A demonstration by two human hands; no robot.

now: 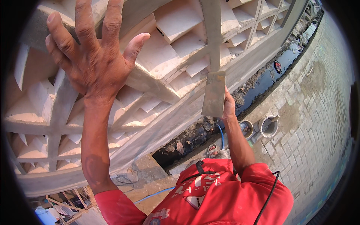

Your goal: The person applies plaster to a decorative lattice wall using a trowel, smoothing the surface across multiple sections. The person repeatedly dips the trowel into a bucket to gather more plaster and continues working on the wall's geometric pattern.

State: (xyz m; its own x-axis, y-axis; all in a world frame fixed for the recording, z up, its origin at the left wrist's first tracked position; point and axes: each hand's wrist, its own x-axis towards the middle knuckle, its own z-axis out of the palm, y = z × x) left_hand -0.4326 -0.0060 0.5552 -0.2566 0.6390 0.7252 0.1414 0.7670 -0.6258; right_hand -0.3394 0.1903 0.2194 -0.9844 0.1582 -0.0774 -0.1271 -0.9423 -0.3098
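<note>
My left hand (95,56) is raised with its fingers spread, in front of the patterned wall (150,88) of pale angled blocks between grey cement ribs. Whether its palm touches the wall cannot be made out. In my right hand (229,105) is a plastering trowel (214,93), its flat rectangular blade upright and smeared with grey. The handle is hidden behind the blade and my fingers. That blade is close to the foot of a vertical cement rib (212,41), above the smooth lower ledge (240,77) of the wall.
A ditch with dark water (262,88) and rubble runs along the wall's foot. Two buckets (269,126) (246,129) stand on the block paving (300,150) at right, one with a tool in it. A blue hose (221,135) lies near my foot; timber pieces (67,204) are at lower left.
</note>
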